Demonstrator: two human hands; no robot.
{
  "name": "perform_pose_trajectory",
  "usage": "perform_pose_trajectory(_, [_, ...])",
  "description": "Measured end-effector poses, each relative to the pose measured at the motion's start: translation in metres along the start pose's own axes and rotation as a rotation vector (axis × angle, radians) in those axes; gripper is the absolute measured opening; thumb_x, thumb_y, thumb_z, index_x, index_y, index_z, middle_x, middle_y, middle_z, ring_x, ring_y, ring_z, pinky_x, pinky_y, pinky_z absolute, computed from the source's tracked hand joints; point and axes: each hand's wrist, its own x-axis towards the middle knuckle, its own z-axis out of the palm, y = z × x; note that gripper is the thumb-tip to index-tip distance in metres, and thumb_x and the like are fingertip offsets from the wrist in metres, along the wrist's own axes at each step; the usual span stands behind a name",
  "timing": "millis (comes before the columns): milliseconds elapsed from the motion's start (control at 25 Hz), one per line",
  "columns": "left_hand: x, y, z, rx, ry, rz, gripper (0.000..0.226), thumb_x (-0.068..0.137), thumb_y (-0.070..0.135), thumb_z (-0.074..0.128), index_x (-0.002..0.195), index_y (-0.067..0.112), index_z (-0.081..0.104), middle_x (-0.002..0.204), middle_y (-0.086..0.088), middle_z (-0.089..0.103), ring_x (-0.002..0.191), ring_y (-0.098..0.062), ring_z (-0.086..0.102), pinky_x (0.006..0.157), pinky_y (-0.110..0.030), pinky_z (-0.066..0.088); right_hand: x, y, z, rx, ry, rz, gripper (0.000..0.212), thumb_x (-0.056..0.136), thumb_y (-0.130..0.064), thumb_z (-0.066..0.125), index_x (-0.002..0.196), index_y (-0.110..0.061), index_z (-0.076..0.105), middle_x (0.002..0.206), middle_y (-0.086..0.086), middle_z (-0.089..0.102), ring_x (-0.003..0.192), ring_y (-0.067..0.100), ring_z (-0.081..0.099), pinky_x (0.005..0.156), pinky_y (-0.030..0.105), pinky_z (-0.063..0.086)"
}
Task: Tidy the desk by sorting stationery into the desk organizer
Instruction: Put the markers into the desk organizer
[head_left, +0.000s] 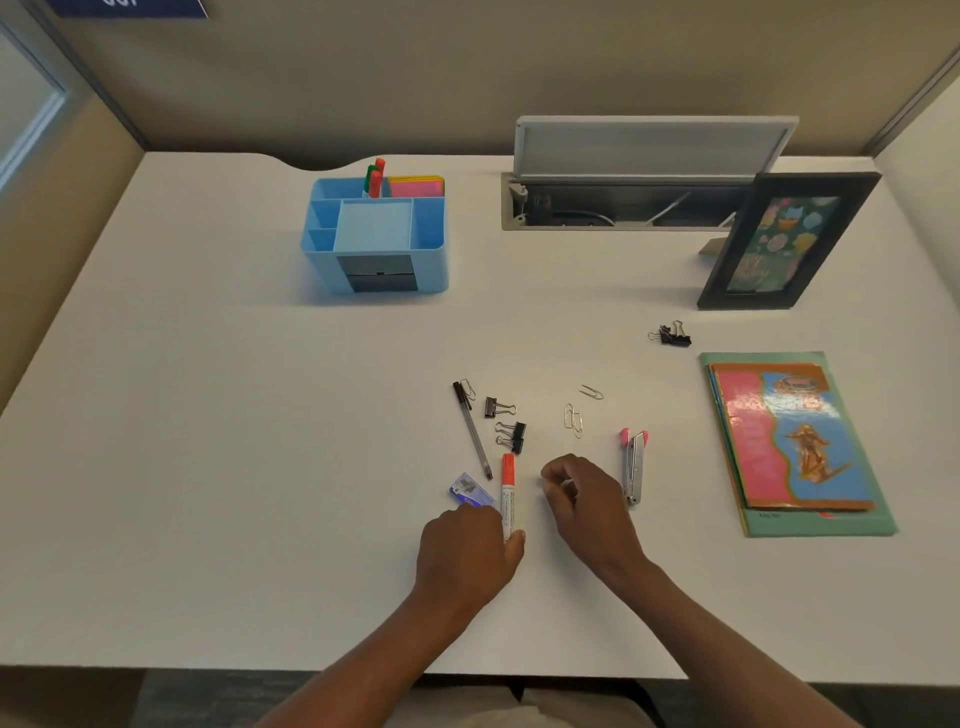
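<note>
A blue desk organizer (322, 244) stands at the back of the white desk, with red and green markers (375, 179) and coloured sticky notes (415, 186) in its rear compartments. My left hand (465, 553) grips the near end of a white marker with a red cap (508, 483). My right hand (587, 501) hovers just to the right, fingers curled, pinching a small pale thing I cannot identify. Around them lie a black pen (471, 431), a staples box (469, 488), binder clips (513, 435), paper clips (573, 421) and a pink-tipped stapler (634, 467).
More binder clips (672, 335) lie further right. A stack of colourful books (795, 441) sits at the right edge, with a black picture frame (789, 239) behind it. An open cable tray (623, 205) with a raised lid is set into the desk's back.
</note>
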Motion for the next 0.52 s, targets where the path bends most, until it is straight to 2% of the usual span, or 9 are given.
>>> perform_pose_trajectory(80, [0.002, 0.002, 0.000, 0.020, -0.001, 0.001, 0.050, 0.095, 0.060, 0.035, 0.108, 0.021, 0.065, 0.099, 0.001, 0.070, 0.085, -0.015, 0.067, 0.068, -0.023, 0.049, 0.001, 0.000, 0.001, -0.002, -0.006, 0.015, 0.004, 0.093, -0.017, 0.061, 0.094, -0.020, 0.062, 0.090, -0.009, 0.064, 0.078, 0.007, 0.058, 0.071, 0.020, 0.051])
perform_pose_trajectory(280, [0.004, 0.007, 0.004, 0.014, -0.015, 0.014, 0.043, 0.100, 0.050, 0.033, 0.111, 0.020, 0.063, 0.098, 0.002, 0.069, 0.083, -0.014, 0.066, 0.068, -0.020, 0.042, 0.003, -0.003, 0.003, 0.028, -0.004, 0.055, 0.000, 0.094, -0.021, 0.061, 0.094, -0.021, 0.061, 0.089, -0.010, 0.064, 0.078, 0.007, 0.059, 0.073, 0.016, 0.049])
perform_pose_trajectory(520, [0.008, 0.016, 0.002, 0.006, -0.052, 0.006, 0.052, 0.097, 0.059, 0.031, 0.109, 0.019, 0.062, 0.103, -0.002, 0.068, 0.090, -0.016, 0.065, 0.072, -0.025, 0.044, 0.003, -0.006, 0.008, 0.029, 0.000, 0.063, 0.010, 0.092, -0.022, 0.062, 0.088, -0.029, 0.057, 0.080, -0.024, 0.057, 0.075, 0.005, 0.059, 0.068, 0.018, 0.051])
